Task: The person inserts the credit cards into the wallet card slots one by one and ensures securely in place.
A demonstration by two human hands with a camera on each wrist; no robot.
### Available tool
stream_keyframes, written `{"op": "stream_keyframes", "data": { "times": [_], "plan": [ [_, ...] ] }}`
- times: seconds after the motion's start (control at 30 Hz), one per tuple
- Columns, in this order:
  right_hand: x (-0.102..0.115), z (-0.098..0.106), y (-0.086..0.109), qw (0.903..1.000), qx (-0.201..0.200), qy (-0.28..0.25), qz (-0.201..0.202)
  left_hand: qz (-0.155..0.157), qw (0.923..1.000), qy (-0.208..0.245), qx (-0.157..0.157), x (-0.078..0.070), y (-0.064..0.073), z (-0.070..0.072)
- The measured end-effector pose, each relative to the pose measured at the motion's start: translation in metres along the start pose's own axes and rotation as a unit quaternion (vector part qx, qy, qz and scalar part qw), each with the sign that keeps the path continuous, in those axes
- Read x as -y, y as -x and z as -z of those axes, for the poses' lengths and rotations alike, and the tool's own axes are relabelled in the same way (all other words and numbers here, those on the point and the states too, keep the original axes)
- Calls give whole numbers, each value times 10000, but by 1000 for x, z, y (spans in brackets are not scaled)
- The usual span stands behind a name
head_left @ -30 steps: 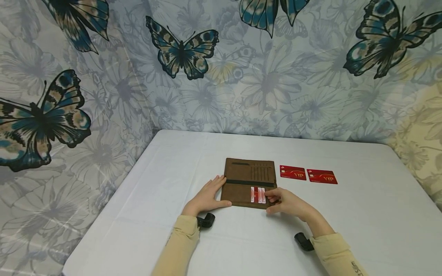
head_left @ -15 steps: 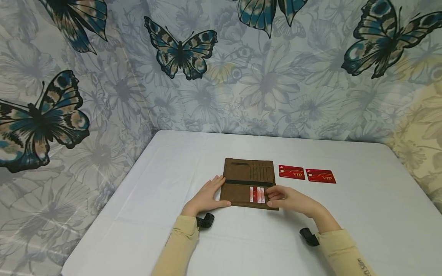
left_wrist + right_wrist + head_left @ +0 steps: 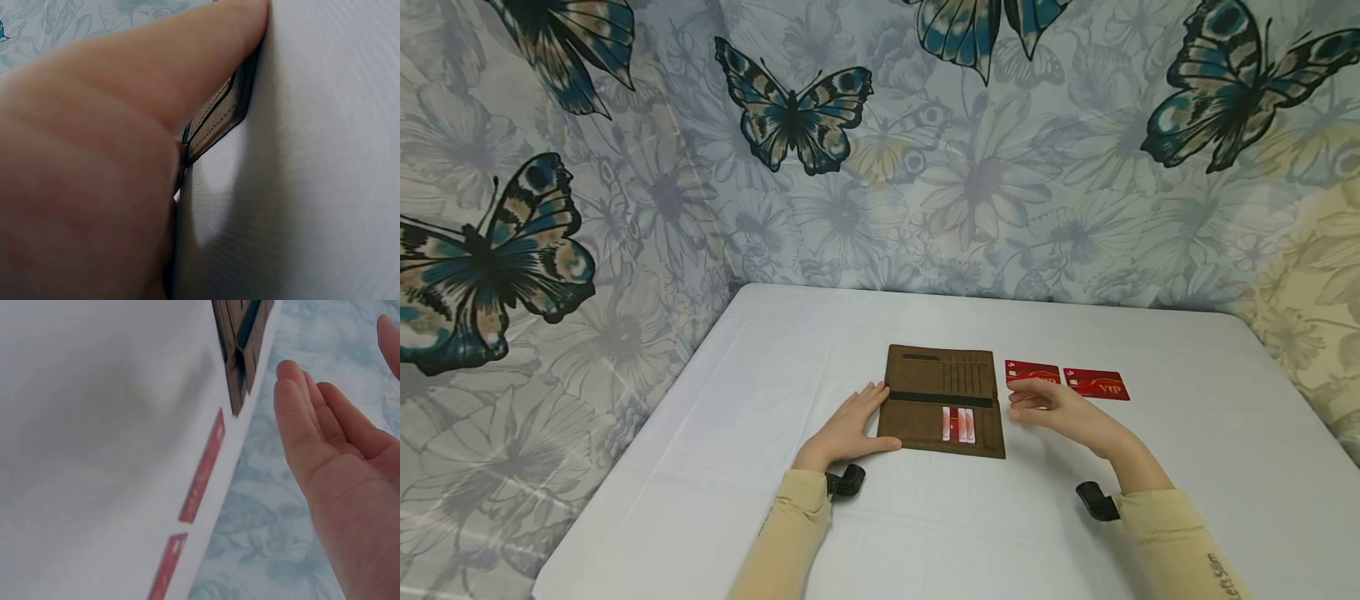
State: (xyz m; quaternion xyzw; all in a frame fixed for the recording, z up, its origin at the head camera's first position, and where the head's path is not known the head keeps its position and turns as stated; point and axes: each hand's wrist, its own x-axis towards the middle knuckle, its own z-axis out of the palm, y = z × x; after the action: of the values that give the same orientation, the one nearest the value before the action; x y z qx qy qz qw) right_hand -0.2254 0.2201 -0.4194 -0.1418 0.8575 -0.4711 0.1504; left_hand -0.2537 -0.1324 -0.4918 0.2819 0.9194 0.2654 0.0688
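Observation:
A brown wallet (image 3: 917, 423) lies unfolded on the white table, with red-and-white cards (image 3: 958, 424) showing in slots of its near half. My left hand (image 3: 848, 429) rests at the wallet's left edge, thumb and fingers spread against it. In the left wrist view the thumb (image 3: 206, 53) touches the wallet's edge (image 3: 215, 122). My right hand (image 3: 1060, 412) hovers right of the wallet with loosely bent fingers and nothing in them. It partly covers the left one of two red VIP cards (image 3: 1026, 368). The other VIP card (image 3: 1097, 384) lies just right of it.
The white-covered table (image 3: 700, 492) stretches to a patterned curtain (image 3: 985, 183) with butterflies behind and at the left. A black wrist camera (image 3: 1097, 502) sits at the right cuff, another wrist camera (image 3: 847, 481) at the left.
My right hand has left the wallet's lower right corner and moved right and up, near the VIP cards. The left hand and the wallet stay in place.

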Motion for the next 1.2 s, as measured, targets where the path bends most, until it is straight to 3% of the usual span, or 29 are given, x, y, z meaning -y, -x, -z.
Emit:
{"op": "stream_keyframes", "data": {
  "times": [0.4, 0.7, 1.2],
  "plan": [
    [-4, 32, -6, 9962, -603, 623, 4, -15, 10000, 47, 13, -1, 1, 2],
    [-12, 45, -17, 9933, -564, 896, -464, 67, 10000, -18, 56, 2, -1, -1],
    [-39, 49, -34, 9871, -559, 1187, -920, -26, 9999, 135, 35, -3, 1, 1]
  ]
}}
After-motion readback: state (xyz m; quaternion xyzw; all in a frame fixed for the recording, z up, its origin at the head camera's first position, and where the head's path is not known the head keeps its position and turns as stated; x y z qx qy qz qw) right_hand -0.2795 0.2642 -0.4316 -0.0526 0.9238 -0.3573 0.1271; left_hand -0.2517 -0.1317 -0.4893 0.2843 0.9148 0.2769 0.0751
